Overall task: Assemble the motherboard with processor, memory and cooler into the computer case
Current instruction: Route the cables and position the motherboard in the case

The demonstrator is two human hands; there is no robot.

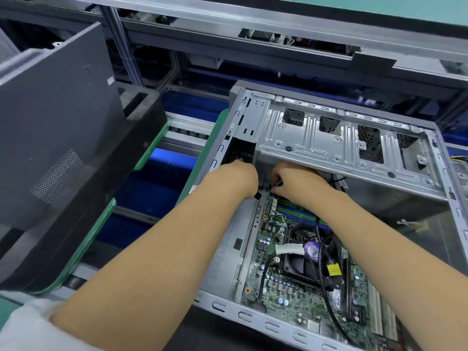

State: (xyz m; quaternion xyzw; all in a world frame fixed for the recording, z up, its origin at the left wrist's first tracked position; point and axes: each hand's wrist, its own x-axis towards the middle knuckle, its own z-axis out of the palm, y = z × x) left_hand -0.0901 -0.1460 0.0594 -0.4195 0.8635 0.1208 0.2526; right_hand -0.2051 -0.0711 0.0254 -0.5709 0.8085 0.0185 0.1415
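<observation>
The open grey computer case (314,138) lies on its side with the green motherboard (286,287) inside it. A black fan cooler (301,257) with a purple sticker sits on the board, and black cables cross over it. Memory slots (298,215) show just beyond the cooler. My left hand (238,178) reaches under the drive cage at the case's far left corner; its fingers are hidden. My right hand (293,183) is beside it, its fingers curled and pinching a small dark cable connector (278,184) at the board's far edge.
A dark case side panel (58,117) leans on a black tray (83,198) at the left, on a green pallet. A conveyor with blue gaps (162,173) runs between tray and case. An aluminium frame (253,29) crosses the back.
</observation>
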